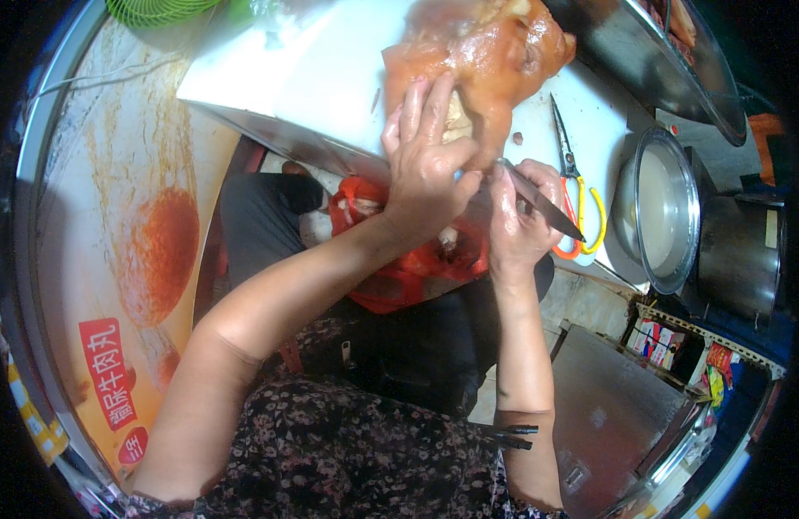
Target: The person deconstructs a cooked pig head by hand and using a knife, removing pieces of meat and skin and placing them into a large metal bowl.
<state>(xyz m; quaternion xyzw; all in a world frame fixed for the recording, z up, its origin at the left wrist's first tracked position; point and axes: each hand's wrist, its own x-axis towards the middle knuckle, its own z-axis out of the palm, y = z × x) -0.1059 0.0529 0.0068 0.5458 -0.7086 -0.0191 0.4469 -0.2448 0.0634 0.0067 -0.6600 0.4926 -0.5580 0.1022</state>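
The left hand (425,156) lies flat on a big, shiny piece of cooked meat (482,60); its fingers are spread and press down on the near end of the meat — they do not wrap around it. The meat sits on a white cutting board (313,69), close to the board's near edge. The right hand (520,216) is closed tight around a knife (542,201); the blade points away to the right, and the hand is just beside the left one, below the meat. Orange-and-yellow scissors (577,186) lie on the board to the right of the knife; a round metal bowl (659,212) stands past them. A red plastic bag (399,277) hangs open under both hands.
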